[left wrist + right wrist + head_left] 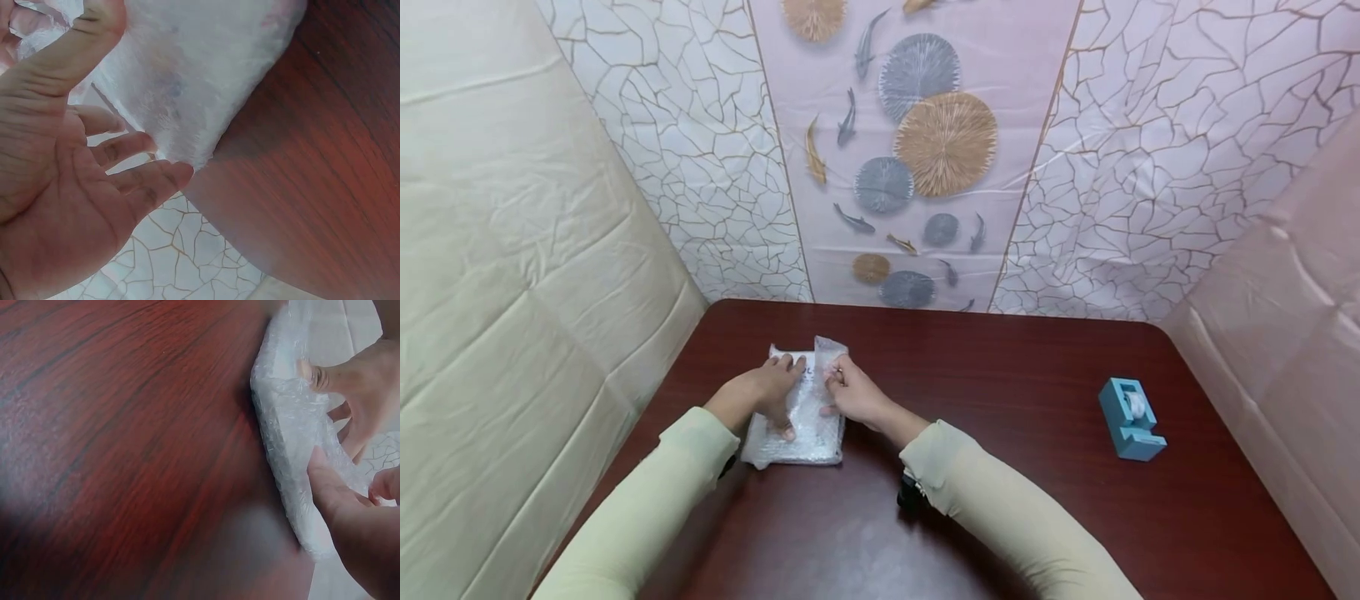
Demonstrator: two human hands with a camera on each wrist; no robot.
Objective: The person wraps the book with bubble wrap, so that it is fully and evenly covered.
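A flat rectangular package (797, 448) wrapped in clear bubble wrap lies on the left part of the table, and pale contents show through the wrap. Across its left side rests my left hand (771, 388), thumb and fingers spread over the surface. My right hand (859, 397) pinches a loose flap of bubble wrap (830, 347) raised at the package's right edge. In the right wrist view, the thumb (326, 481) lies against the wrapped side. The left wrist view shows the fingertips (181, 174) at a corner of the wrap.
A blue tape dispenser (1131, 433) with a roll of tape (1136, 406) stands at the right of the dark red wooden table (1000, 400). Patterned cloth (880, 125) hangs behind the table, and plain padded panels (497, 292) flank both sides.
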